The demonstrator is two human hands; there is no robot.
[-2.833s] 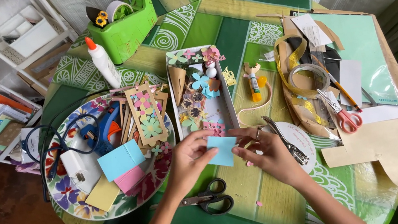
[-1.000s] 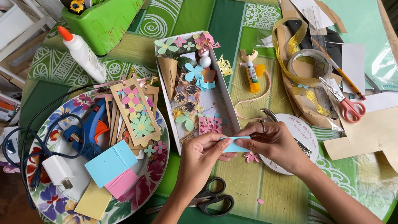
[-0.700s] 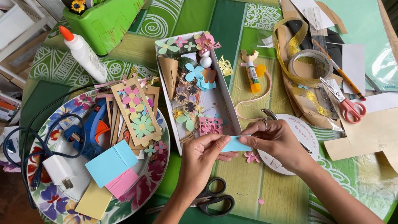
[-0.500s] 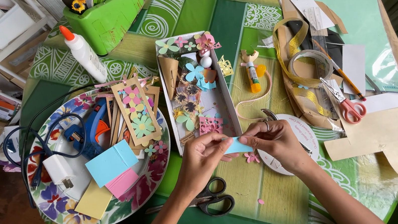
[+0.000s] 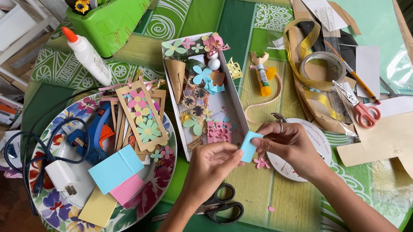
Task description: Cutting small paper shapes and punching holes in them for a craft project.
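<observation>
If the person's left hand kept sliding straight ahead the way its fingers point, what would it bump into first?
Probably the small light-blue paper piece that the left hand already pinches; just past it, the right hand gripping the other side. Depth is hard to judge.

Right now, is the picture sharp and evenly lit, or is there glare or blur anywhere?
Head view: sharp across the table; soft even daylight with faint shadows. Mild glare on the clear plastic sleeve. The blue paper piece between left hand and right hand is crisp.
</observation>
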